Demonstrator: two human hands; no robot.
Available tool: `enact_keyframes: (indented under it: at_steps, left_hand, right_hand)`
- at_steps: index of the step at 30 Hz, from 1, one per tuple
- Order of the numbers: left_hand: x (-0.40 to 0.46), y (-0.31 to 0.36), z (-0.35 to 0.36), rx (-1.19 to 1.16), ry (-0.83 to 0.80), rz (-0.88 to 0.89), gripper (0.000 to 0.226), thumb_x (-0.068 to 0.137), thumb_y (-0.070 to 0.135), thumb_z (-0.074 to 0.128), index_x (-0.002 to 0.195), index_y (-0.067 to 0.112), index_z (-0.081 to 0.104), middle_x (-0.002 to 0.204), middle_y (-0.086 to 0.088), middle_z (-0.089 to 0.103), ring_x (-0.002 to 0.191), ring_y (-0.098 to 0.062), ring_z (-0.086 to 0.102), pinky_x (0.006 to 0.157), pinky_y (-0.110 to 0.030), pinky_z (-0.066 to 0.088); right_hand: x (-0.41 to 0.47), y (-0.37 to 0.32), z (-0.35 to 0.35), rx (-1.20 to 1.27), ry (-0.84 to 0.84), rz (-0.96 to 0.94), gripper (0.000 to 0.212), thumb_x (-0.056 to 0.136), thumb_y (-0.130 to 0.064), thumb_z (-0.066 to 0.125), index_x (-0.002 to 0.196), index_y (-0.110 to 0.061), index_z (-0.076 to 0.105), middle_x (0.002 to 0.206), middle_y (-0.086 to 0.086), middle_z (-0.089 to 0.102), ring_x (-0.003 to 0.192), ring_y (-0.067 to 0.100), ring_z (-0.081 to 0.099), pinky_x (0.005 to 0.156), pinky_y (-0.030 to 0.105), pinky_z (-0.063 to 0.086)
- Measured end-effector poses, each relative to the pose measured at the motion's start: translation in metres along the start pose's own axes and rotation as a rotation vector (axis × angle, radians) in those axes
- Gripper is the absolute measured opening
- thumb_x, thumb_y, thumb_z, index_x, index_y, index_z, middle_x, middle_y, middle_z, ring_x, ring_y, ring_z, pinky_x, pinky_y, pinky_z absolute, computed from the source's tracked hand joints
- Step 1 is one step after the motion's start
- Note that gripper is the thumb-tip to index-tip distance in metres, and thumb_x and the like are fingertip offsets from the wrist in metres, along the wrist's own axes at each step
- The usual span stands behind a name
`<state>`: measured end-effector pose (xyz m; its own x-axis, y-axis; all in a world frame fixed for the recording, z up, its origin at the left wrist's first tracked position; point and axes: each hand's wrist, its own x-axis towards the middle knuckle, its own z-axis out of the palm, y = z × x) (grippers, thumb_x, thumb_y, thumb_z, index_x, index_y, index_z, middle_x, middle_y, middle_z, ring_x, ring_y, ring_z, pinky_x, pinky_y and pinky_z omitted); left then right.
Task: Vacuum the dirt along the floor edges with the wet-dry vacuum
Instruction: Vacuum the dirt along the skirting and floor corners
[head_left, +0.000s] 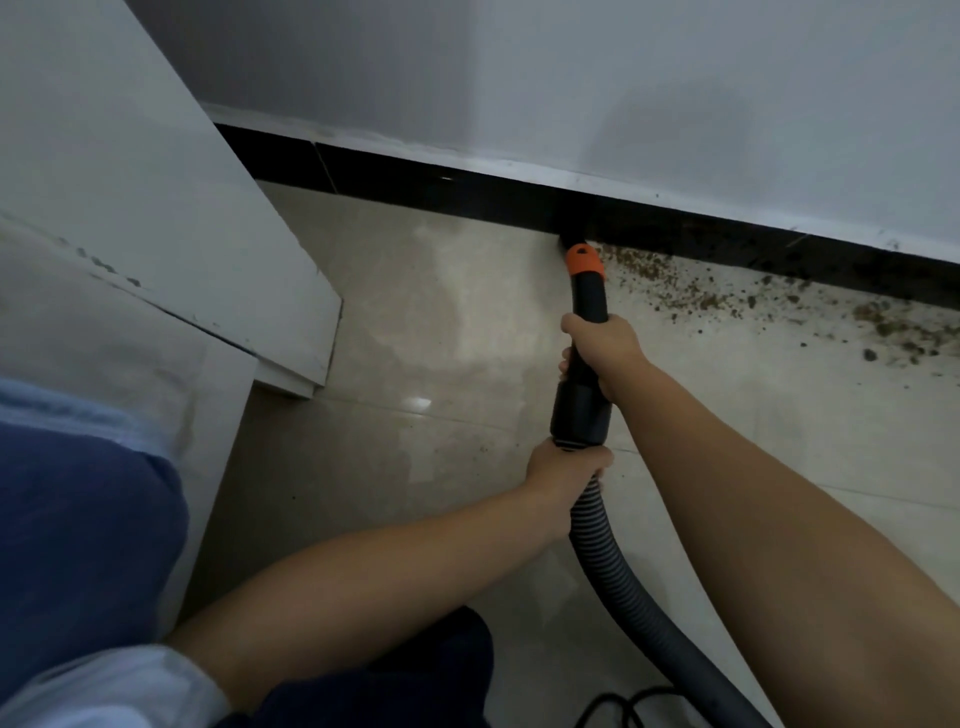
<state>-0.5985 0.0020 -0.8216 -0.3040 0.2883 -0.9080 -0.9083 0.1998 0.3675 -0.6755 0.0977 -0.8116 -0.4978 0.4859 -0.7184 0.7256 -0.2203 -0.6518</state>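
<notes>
Edge vacuuming under way: right hand (602, 348) grips the wand (587, 301), left hand (563, 470) the hose (592, 525), nozzle (571, 240) at the skirting (415, 179); next, sweep right through the dirt (779, 301).

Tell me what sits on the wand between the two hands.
In the head view, the wand's wide black cuff spans the stretch between the right hand above and the left hand on the ribbed hose.

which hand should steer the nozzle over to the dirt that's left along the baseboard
Right. The right hand grips the rigid wand nearest the nozzle, on the same side as the remaining dirt. The left hand holds the hose further back, better for feeding slack.
</notes>
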Motion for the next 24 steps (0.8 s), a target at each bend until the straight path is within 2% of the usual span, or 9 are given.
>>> enact_keyframes:
  at_steps: [2, 9, 13, 19, 24]
  left_hand:
    - [0.001, 0.002, -0.001, -0.005, 0.012, 0.013, 0.009, 0.081, 0.002, 0.062, 0.083, 0.007, 0.055, 0.067, -0.006, 0.052, 0.060, -0.019, 0.050, 0.062, -0.030, 0.046]
    - [-0.007, -0.032, 0.002, 0.126, -0.018, -0.011, 0.014, 0.080, 0.004, 0.062, 0.071, 0.010, 0.055, 0.066, -0.005, 0.054, 0.061, -0.018, 0.052, 0.059, -0.027, 0.045]
    - [-0.016, -0.057, 0.001, 0.216, -0.059, -0.039, 0.010, 0.078, 0.004, 0.064, 0.076, 0.008, 0.056, 0.067, -0.006, 0.056, 0.063, -0.020, 0.054, 0.068, -0.032, 0.047]
    - [-0.024, -0.062, 0.009, 0.336, -0.098, -0.014, 0.012, 0.078, 0.004, 0.065, 0.079, 0.012, 0.056, 0.067, -0.005, 0.056, 0.061, -0.017, 0.053, 0.060, -0.026, 0.046]
    - [-0.027, -0.065, 0.025, 0.376, -0.127, 0.006, 0.014, 0.079, 0.004, 0.065, 0.079, 0.015, 0.056, 0.070, -0.004, 0.056, 0.064, -0.016, 0.053, 0.063, -0.026, 0.046]
  right_hand:
    - [0.001, -0.002, 0.002, 0.015, 0.001, 0.001, 0.020, 0.088, -0.010, 0.057, 0.103, -0.008, 0.045, 0.065, 0.010, 0.048, 0.049, 0.022, 0.047, 0.047, 0.028, 0.045]
    - [-0.022, 0.025, -0.014, -0.017, -0.069, 0.030, 0.018, 0.088, -0.011, 0.057, 0.101, -0.008, 0.046, 0.064, 0.010, 0.050, 0.049, 0.021, 0.049, 0.051, 0.031, 0.048]
    - [-0.041, 0.053, -0.030, 0.059, -0.031, 0.047, 0.016, 0.087, -0.011, 0.057, 0.100, -0.008, 0.047, 0.063, 0.009, 0.050, 0.049, 0.021, 0.049, 0.050, 0.030, 0.047]
    - [-0.052, 0.069, -0.059, 0.241, 0.090, 0.094, 0.013, 0.088, -0.011, 0.057, 0.097, -0.008, 0.048, 0.062, 0.008, 0.050, 0.049, 0.019, 0.048, 0.050, 0.030, 0.048]
    - [-0.056, 0.072, -0.081, 0.326, 0.131, 0.128, 0.011, 0.088, -0.010, 0.057, 0.086, -0.011, 0.046, 0.062, 0.008, 0.049, 0.049, 0.018, 0.047, 0.049, 0.029, 0.047]
